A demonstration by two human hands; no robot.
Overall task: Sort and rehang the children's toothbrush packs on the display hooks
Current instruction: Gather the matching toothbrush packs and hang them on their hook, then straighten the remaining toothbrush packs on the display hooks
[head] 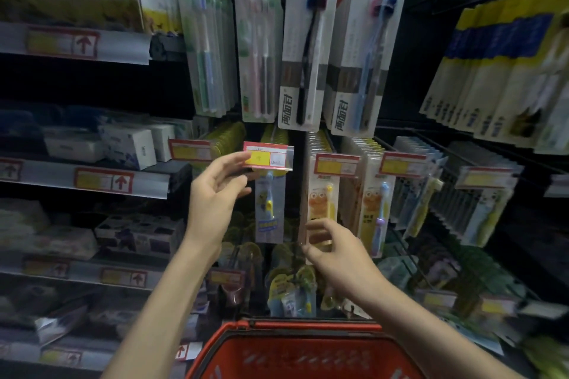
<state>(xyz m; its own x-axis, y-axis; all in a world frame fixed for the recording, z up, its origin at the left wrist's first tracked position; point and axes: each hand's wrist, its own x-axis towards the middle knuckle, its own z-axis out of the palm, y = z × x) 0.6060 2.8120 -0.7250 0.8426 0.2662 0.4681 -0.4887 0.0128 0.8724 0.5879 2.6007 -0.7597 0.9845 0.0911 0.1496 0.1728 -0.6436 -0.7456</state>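
A children's toothbrush pack (pixel 269 209) with a yellow cartoon figure hangs on a middle hook under a red and yellow price tag (pixel 268 157). My left hand (pixel 215 191) is raised beside it, its fingertips touching the tag's left edge, fingers relaxed. To the right hang orange cartoon packs (pixel 323 203) and a pack with a purple brush (pixel 374 209). My right hand (pixel 335 251) is at the lower edge of the orange pack, fingers loosely curled; whether it pinches the pack is unclear. More children's packs (pixel 292 292) hang on lower hooks.
A red shopping basket (pixel 295 348) sits below my arms at the bottom edge. Adult toothbrush packs (pixel 311 49) hang on the row above. Shelves of boxed goods (pixel 123 144) fill the left side, and yellow and blue packs (pixel 498 71) hang at the right.
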